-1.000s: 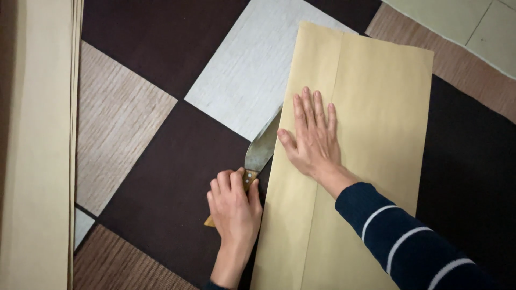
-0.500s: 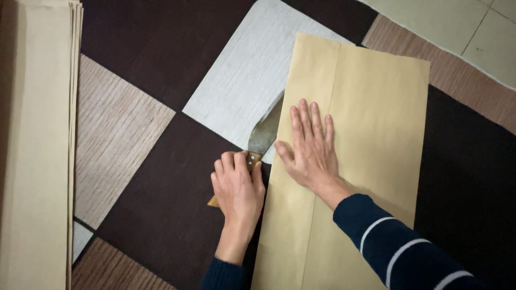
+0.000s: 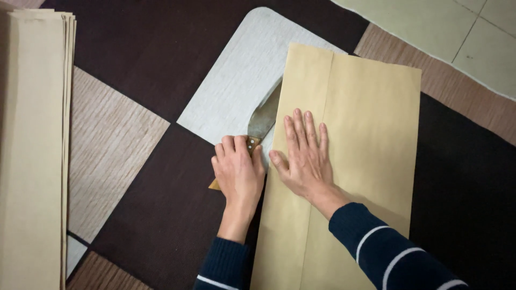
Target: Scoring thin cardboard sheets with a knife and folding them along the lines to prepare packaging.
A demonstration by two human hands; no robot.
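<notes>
1. While the left hand (image 3: 239,169) grips the knife (image 3: 263,121) by its wooden handle, the blade runs under the tan paper sheet (image 3: 365,139) at its left edge, mid-frame.
2. Right hand (image 3: 306,158) presses flat, fingers spread (holding nothing).
3. Bare patchwork mat (image 3: 145,70) lies between the sheet and the paper stack (image 3: 32,145) at far left.

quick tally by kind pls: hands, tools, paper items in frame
Hands: 2, left hand gripping the knife, right hand flat on the folded brown paper sheet
Knives: 1
Folded brown paper sheets under work: 1
Stacks of brown paper: 1, at the left edge; sheet count cannot be told
Total: 5
</notes>
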